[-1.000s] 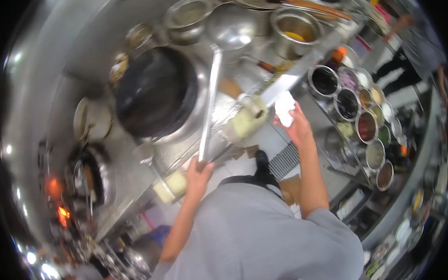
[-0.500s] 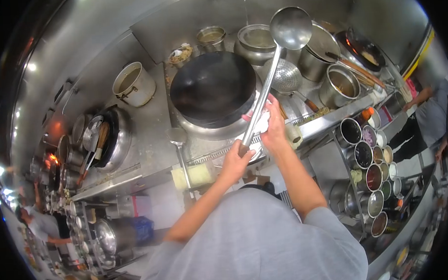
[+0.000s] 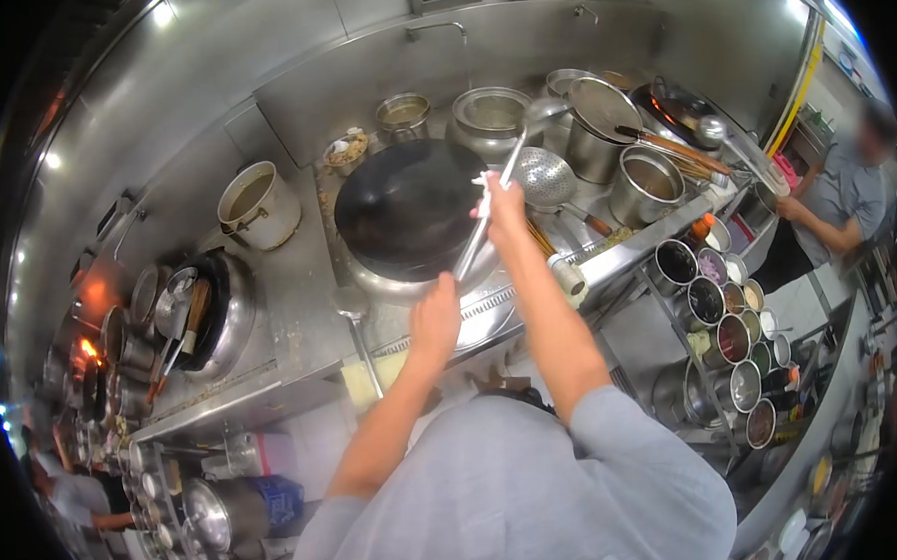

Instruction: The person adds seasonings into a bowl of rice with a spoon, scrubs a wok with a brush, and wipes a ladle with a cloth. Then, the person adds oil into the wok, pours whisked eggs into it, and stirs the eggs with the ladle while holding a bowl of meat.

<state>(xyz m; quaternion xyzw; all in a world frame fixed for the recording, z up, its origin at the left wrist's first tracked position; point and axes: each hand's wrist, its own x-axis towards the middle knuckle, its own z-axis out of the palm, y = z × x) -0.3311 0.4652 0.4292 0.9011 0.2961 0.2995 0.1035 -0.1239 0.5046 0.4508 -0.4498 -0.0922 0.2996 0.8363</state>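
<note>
My left hand (image 3: 436, 319) is closed round the lower end of a long metal ladle (image 3: 475, 241), just in front of the big black wok (image 3: 410, 210). Higher on the same handle is my right hand (image 3: 504, 205), wrapped round it with a white cloth (image 3: 484, 193) pressed against the metal. The ladle's bowl (image 3: 548, 109) points away to the back right, over the pots. Beside my right hand lies a perforated strainer (image 3: 544, 179) with a wooden-ended handle.
A handled pot (image 3: 260, 208) stands left of the wok, with a second wok (image 3: 220, 315) farther left. Another ladle (image 3: 359, 329) lies at the front edge. Ingredient containers (image 3: 733, 338) fill a rack at right. One person (image 3: 845, 198) stands at right, another (image 3: 78, 496) at far left.
The ladle's bowl has swung lower and away from me. My right hand, with the cloth, has come from the right onto the handle and slid up it.
</note>
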